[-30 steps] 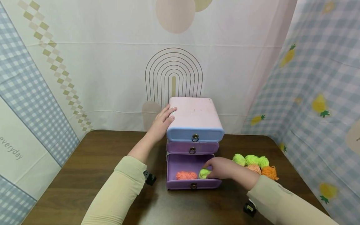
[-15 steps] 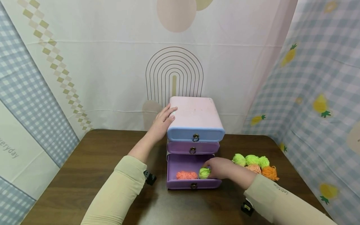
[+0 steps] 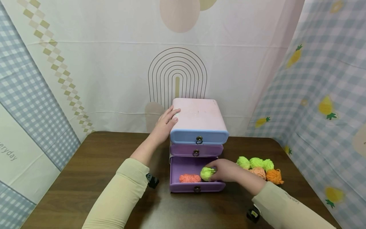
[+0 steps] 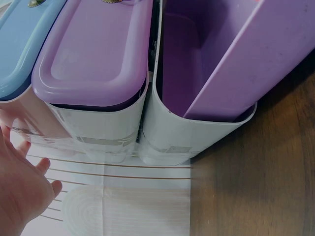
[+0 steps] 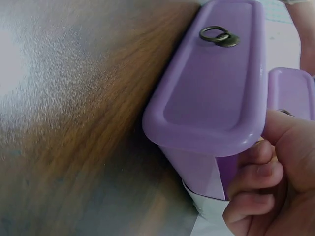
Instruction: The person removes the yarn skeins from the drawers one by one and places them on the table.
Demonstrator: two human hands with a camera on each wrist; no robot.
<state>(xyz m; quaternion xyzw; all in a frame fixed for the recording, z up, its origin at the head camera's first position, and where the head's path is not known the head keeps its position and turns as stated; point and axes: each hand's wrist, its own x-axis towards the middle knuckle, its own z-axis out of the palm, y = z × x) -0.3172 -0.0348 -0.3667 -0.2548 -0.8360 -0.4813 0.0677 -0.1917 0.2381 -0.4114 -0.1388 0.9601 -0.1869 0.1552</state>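
My left hand (image 3: 165,125) rests on the left top edge of a stacked drawer unit (image 3: 200,113) with a pink top. In the left wrist view the spread fingers (image 4: 43,166) lie along its side. The lowest purple drawer (image 3: 186,165) is pulled out. Inside it, my right hand (image 3: 226,170) holds a yellow-green yarn ball (image 3: 206,174) in curled fingers. To the ball's left lies a coral yarn bundle (image 3: 190,178). From the right wrist, the drawer front (image 5: 211,83) hides the yarn, and curled fingers (image 5: 253,178) show beside the rim.
Right of the unit, several green yarn balls (image 3: 255,163) sit on the brown table (image 3: 114,178), with a peach one (image 3: 258,172) and an orange one (image 3: 274,176) in front. A blue drawer (image 3: 186,137) and a purple drawer (image 3: 183,150) above are pushed in.
The green yarn ball has shifted slightly left and up in my right hand's fingers. The left hand has stayed on the unit.
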